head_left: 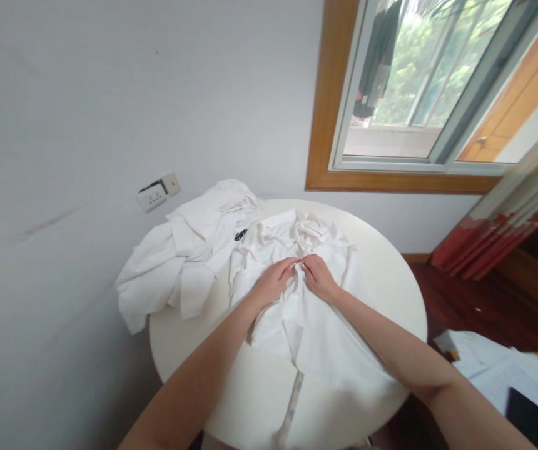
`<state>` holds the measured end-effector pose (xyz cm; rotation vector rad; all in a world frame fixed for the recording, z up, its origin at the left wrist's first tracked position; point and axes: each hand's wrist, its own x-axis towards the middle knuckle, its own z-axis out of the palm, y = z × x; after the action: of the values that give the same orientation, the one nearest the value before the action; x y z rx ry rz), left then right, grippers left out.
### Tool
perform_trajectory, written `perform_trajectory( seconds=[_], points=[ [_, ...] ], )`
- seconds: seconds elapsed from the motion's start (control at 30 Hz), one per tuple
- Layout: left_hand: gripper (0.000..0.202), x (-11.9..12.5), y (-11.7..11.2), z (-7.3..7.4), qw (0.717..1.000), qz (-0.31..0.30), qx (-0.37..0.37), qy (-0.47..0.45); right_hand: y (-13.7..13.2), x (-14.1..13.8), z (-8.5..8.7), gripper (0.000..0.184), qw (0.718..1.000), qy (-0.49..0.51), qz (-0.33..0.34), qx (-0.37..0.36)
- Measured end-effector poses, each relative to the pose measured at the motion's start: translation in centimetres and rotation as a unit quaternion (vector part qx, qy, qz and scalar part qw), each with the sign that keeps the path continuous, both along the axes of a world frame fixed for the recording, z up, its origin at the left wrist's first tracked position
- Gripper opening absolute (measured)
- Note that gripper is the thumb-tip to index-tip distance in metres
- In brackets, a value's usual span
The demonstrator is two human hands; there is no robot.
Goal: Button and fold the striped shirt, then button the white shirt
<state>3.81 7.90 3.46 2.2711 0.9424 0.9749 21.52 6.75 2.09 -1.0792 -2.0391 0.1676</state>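
Note:
A white shirt (316, 331) lies spread on a round white table (391, 262), collar end away from me. My left hand (273, 281) and my right hand (318, 278) meet at the shirt's front near the collar. Both pinch the fabric at the placket, fingertips almost touching each other. What exactly sits between the fingertips is too small to make out. The shirt's lower part hangs over the table's near edge.
A heap of other white garments (184, 256) lies on the table's left, drooping over the edge by the wall. A wall socket (156, 194) sits above it. A window (419, 81) is at upper right; papers and a dark phone (527, 412) lie lower right.

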Motion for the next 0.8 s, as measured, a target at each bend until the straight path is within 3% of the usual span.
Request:
perform_trajectory(
  seconds=[0.13, 0.43, 0.8],
  points=[
    [0.032, 0.0, 0.1, -0.2, 0.998, -0.018, -0.060, -0.031, -0.3, 0.0, 0.1, 0.025, 0.999, 0.038, 0.002, -0.039],
    [0.027, -0.2, -0.2, -0.4, 0.996, -0.010, -0.083, -0.005, -0.1, -0.9, -1.0, 0.029, 0.969, 0.205, 0.012, -0.137],
    [0.026, -0.3, 0.5, -1.0, 0.993, 0.018, -0.114, -0.002, -0.1, -0.6, -1.2, 0.025, 0.979, 0.166, 0.034, -0.113]
  ],
)
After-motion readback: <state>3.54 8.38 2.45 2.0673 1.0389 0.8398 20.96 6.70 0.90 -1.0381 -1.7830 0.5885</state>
